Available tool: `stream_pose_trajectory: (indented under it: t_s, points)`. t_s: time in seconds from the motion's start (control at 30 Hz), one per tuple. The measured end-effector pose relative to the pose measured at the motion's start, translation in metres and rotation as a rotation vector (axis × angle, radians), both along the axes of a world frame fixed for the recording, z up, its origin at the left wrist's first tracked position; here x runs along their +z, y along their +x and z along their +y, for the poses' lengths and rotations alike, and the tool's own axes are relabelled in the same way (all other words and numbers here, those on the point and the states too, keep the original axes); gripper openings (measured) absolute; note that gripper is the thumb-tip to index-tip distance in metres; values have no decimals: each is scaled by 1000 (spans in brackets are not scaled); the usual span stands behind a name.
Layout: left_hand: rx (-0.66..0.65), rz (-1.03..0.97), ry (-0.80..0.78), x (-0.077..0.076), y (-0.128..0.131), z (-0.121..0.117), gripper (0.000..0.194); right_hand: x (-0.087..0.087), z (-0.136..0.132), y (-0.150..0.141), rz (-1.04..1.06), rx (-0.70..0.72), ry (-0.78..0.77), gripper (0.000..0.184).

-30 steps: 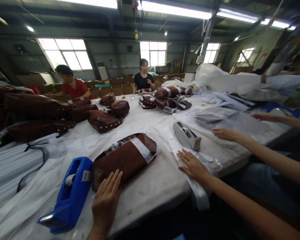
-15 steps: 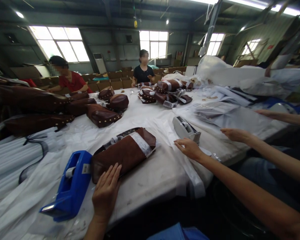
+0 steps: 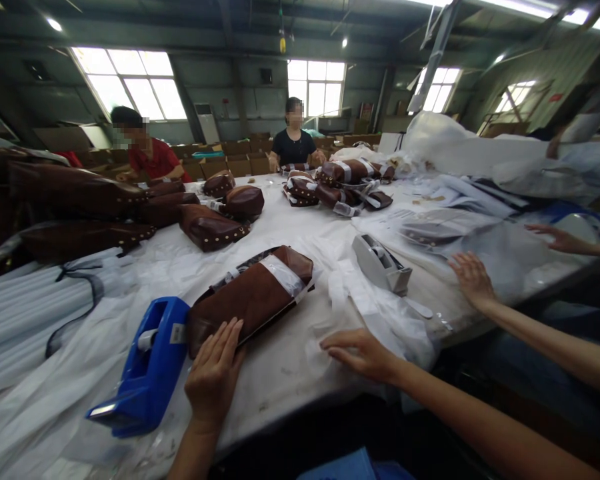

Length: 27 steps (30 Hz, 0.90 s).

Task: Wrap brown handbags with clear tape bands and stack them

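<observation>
My left hand (image 3: 214, 377) lies with its fingers flat on the near end of a brown leather handbag (image 3: 245, 300). A band of clear wrapping crosses the bag's far end, and its dark strap runs along the back side. Right of the bag, my right hand (image 3: 360, 355) has its fingers bent together on a thin translucent plastic sheet (image 3: 385, 320), which bunches up around the fingertips. A blue tape dispenser (image 3: 147, 367) stands left of the bag. A grey tape dispenser (image 3: 380, 263) sits beyond the plastic.
Several brown bags (image 3: 215, 227) lie at the left and more (image 3: 350, 173) at the back. White rolls (image 3: 35, 320) fill the left side. A co-worker's hands (image 3: 473, 277) rest by a plastic-covered bag (image 3: 440, 223) at the right. Two people stand across the table.
My right hand has moved down and toward me from beside the grey dispenser, and the plastic has spread and bunched with it. My left hand stays on the bag. The co-worker's near hand has lifted.
</observation>
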<state>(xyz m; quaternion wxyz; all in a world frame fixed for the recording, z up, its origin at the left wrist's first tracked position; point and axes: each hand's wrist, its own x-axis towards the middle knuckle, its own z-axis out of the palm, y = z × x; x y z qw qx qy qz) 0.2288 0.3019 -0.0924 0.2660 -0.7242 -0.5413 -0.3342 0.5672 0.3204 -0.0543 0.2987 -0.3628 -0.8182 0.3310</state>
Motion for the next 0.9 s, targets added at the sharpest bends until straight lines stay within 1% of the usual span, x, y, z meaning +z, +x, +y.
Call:
stream_pose_trajectory:
  t_s: [0.07, 0.1, 0.13, 0.17, 0.23, 0.3, 0.33, 0.4, 0.43, 0.5, 0.57, 0.6, 0.63, 0.7, 0.77, 0.83, 0.9]
  points:
    - [-2, -4, -2, -1, 0, 1, 67, -12, 10, -1, -25, -252, 142, 30]
    - [-3, -6, 0, -1, 0, 1, 67, -19, 15, -3, -66, -334, 195, 32]
    - [-3, -11, 4, -2, 0, 2, 66, -27, 17, -6, -123, -376, 223, 36]
    - [0, -21, 10, -2, 0, 2, 66, -34, 18, -10, -187, -380, 230, 42]
    - [18, -58, 20, 1, 0, 4, 64, -46, 16, -20, -299, -311, 211, 57]
    - [53, -106, 32, 6, -1, 7, 61, -50, 11, -31, -345, -172, 197, 64]
    - [76, -134, 37, 10, -1, 9, 58, -49, 9, -36, -344, -84, 196, 64]
    - [122, -190, 49, 19, -1, 13, 54, -42, 9, -44, -302, 46, 197, 53]
    - [143, -218, 53, 23, -2, 15, 52, -37, 10, -48, -266, 55, 200, 46]
    - [174, -270, 55, 31, -2, 18, 50, -29, 13, -52, -185, -31, 219, 37]
    - [195, -316, 50, 37, -3, 21, 48, -25, 14, -57, -134, -127, 250, 41]
    - [203, -339, 45, 38, -3, 22, 48, -26, 14, -60, -137, -138, 269, 46]
    - [209, -359, 42, 39, -4, 23, 48, -28, 14, -65, -164, -118, 285, 52]
    - [213, -392, 42, 40, -5, 25, 49, -35, 17, -77, -273, -20, 296, 64]
    - [215, -412, 46, 41, -6, 26, 50, -42, 26, -93, -395, 60, 281, 73]
    - [218, -421, 43, 44, -6, 26, 50, -44, 44, -112, -465, 85, 265, 75]
    - [217, -432, 41, 48, -7, 26, 50, -42, 64, -129, -468, 87, 256, 70]
